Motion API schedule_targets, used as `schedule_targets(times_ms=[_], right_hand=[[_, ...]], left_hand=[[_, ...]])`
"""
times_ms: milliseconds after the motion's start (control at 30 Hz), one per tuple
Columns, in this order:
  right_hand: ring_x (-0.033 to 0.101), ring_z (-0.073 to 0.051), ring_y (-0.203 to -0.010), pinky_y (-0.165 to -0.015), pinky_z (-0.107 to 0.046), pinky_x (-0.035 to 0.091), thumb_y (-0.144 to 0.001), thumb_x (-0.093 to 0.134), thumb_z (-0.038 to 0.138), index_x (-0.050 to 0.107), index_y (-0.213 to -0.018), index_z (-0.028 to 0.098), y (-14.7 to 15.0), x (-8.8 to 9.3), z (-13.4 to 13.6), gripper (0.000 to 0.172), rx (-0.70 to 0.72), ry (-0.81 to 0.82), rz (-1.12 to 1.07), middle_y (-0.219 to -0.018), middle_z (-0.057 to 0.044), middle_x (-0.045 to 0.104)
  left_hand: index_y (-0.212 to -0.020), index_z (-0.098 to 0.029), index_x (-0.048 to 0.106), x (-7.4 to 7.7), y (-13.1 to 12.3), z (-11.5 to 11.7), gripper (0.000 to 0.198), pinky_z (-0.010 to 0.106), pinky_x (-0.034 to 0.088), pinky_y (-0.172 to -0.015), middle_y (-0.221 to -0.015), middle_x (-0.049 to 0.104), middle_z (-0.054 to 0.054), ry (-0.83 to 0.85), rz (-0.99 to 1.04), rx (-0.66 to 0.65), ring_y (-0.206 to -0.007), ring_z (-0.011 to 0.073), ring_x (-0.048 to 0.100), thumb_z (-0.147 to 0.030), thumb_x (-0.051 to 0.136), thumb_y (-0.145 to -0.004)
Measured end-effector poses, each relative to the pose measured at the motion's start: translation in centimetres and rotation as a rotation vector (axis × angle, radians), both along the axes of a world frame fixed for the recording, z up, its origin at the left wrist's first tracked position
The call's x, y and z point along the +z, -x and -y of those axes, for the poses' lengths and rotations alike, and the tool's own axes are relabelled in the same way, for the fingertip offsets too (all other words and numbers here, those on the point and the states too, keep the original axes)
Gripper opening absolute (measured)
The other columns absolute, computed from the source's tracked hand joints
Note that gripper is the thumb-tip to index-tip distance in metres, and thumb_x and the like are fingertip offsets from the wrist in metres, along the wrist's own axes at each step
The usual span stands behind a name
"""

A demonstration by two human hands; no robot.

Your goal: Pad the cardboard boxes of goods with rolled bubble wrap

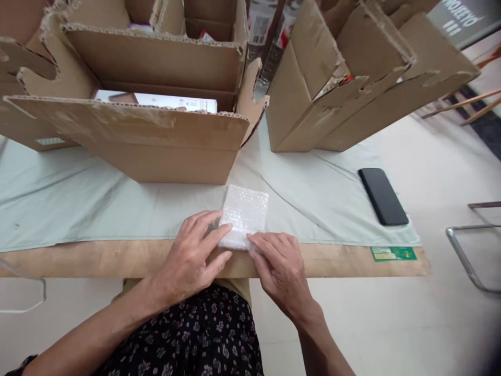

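A small sheet of bubble wrap (pixel 246 206) lies at the front edge of the table, its near end folded or rolled over into a thick band. My left hand (pixel 195 248) rests at the left side of it, fingers apart, with fingertips touching the wrap's edge. On the right corner of the folded band, my right hand (pixel 279 261) pinches the wrap between thumb and fingers. Whether anything lies inside the fold cannot be made out.
A cardboard box (pixel 183 156) with a white carton (pixel 156 100) inside stands behind the wrap. More cardboard boxes (pixel 287 99) stand at the back right. A black phone (pixel 382 196) lies on the pale green cloth (pixel 313 209). A green sticker (pixel 393 254) marks the table's wooden edge.
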State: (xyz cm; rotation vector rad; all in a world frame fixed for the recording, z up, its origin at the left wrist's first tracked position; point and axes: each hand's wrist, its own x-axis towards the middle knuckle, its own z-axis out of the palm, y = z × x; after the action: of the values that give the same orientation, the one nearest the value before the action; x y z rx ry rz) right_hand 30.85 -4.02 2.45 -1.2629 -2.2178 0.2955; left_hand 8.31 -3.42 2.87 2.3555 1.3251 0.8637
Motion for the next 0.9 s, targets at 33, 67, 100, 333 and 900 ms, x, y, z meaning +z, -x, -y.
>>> schedule_targets(times_ms=[33, 67, 100, 333, 900], right_hand=[[0.067, -0.020, -0.092, -0.084, -0.038, 0.047, -0.101, 0.058, 0.012, 0.065, -0.121, 0.019, -0.2, 0.3, 0.0, 0.023, 0.019, 0.037, -0.029, -0.106, -0.006, 0.077], [0.068, -0.020, -0.091, -0.084, -0.038, 0.047, -0.101, 0.057, 0.013, 0.065, -0.121, 0.020, -0.5, 0.5, 0.0, 0.023, 0.036, 0.071, -0.053, -0.105, -0.006, 0.077], [0.068, -0.020, -0.090, -0.084, -0.038, 0.048, -0.102, 0.057, 0.014, 0.065, -0.122, 0.021, -0.7, 0.6, 0.0, 0.022, 0.049, 0.100, -0.073, -0.104, -0.005, 0.077], [0.064, -0.030, -0.119, -0.097, -0.045, 0.048, -0.101, 0.063, 0.026, 0.061, -0.131, 0.020, -0.9, 0.4, -0.5, 0.031, -0.143, -0.093, 0.004, -0.132, -0.015, 0.069], [0.071, -0.021, -0.095, -0.086, -0.035, 0.055, -0.102, 0.059, 0.023, 0.070, -0.115, 0.024, 1.5, 0.8, 0.9, 0.017, -0.194, 0.099, -0.316, -0.104, -0.003, 0.078]], left_hand=[[-0.130, -0.013, 0.062, 0.2, 0.1, 0.2, 0.034, 0.053, 0.049, -0.110, -0.146, 0.057, 0.021, 0.003, -0.002, -0.011, -0.135, 0.0340, 0.053, -0.015, 0.063, -0.097], [-0.128, -0.014, 0.063, 0.3, 0.1, 0.4, 0.031, 0.053, 0.048, -0.112, -0.147, 0.057, 0.021, 0.012, 0.006, -0.021, -0.137, 0.0338, 0.051, -0.012, 0.062, -0.096], [-0.124, -0.015, 0.065, 0.4, 0.1, 0.3, 0.029, 0.052, 0.048, -0.111, -0.143, 0.061, 0.018, 0.032, 0.025, -0.032, -0.135, 0.0324, 0.053, -0.010, 0.060, -0.096], [-0.118, -0.016, 0.069, -0.7, -0.9, -3.1, 0.026, 0.043, 0.055, -0.084, -0.095, 0.076, 0.008, 0.157, -0.012, 0.067, -0.091, 0.0259, 0.067, -0.016, 0.058, -0.095], [-0.124, -0.019, 0.069, 2.4, -1.4, 0.9, 0.041, 0.040, 0.059, -0.100, -0.127, 0.075, 0.010, 0.929, 0.765, 0.210, -0.111, 0.0244, 0.073, -0.038, 0.070, -0.088]])
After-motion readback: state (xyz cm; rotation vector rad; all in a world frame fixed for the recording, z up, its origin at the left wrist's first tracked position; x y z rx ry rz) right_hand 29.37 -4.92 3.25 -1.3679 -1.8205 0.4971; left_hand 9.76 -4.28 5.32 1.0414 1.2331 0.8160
